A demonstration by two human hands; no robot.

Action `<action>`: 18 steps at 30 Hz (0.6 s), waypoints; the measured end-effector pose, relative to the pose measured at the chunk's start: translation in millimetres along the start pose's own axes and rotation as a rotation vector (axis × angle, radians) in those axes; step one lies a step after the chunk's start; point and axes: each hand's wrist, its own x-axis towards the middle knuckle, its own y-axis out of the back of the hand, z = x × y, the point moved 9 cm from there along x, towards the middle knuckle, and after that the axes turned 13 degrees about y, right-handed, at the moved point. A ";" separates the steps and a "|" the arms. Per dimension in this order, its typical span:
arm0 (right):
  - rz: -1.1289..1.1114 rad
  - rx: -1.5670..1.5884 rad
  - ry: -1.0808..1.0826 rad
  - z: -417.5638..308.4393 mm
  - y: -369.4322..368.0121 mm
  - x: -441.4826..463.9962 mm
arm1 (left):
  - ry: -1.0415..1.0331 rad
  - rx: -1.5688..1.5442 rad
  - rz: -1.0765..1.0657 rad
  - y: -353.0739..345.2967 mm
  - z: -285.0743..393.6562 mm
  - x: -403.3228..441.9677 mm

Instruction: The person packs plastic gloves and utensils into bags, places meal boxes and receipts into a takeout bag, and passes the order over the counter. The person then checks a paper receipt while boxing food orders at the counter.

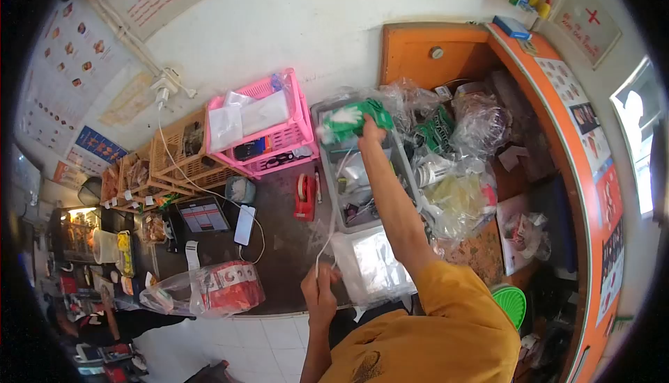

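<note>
My right hand (373, 132) is closed on a green and white plastic packet (354, 120) at the far end of a grey bin (411, 186). Small items and clear plastic lie inside the bin. Nearer to me, my left hand (320, 292) pinches a thin white strip (326, 242), which runs up toward the bin's left side. Just right of that hand is a stack of clear plastic bags (376, 264) by the table's front edge.
Left of the bin are a pink basket (306, 122), a red tape dispenser (304, 198), a phone (244, 225) and a tablet (203, 216). A bagged red package (230, 289) lies at the front left. Crumpled plastic bags (453, 202) crowd the right side.
</note>
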 end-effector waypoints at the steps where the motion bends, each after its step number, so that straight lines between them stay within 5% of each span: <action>1: 0.050 -0.092 -0.160 28.8 2.3 3.2 | 0.021 0.017 0.018 -7.0 -2.6 12.3; 2: 0.091 -0.170 -0.324 56.1 3.8 3.9 | 0.089 0.264 0.015 -17.0 0.1 27.9; 5: -0.655 -0.040 -0.464 102.0 -7.0 11.3 | -0.193 0.519 0.142 -38.8 28.5 54.2; 7: -0.733 -0.201 -0.238 15.5 23.9 -52.8 | -0.278 0.412 0.224 -46.0 49.6 59.7; 8: -0.993 -0.073 0.015 -6.9 38.8 -80.7 | -0.316 0.356 0.232 -53.7 58.6 61.6; 11: -1.239 -0.042 -0.098 -127.2 89.4 -194.7 | -0.411 0.607 0.104 -97.3 62.1 81.7; 16: -1.423 -0.192 -0.107 -206.1 175.4 -204.0 | 0.018 0.333 -0.711 -202.9 8.3 82.7; 18: -1.350 -0.391 0.142 -252.1 209.7 -165.6 | 0.223 0.246 -1.008 -238.3 -11.5 64.4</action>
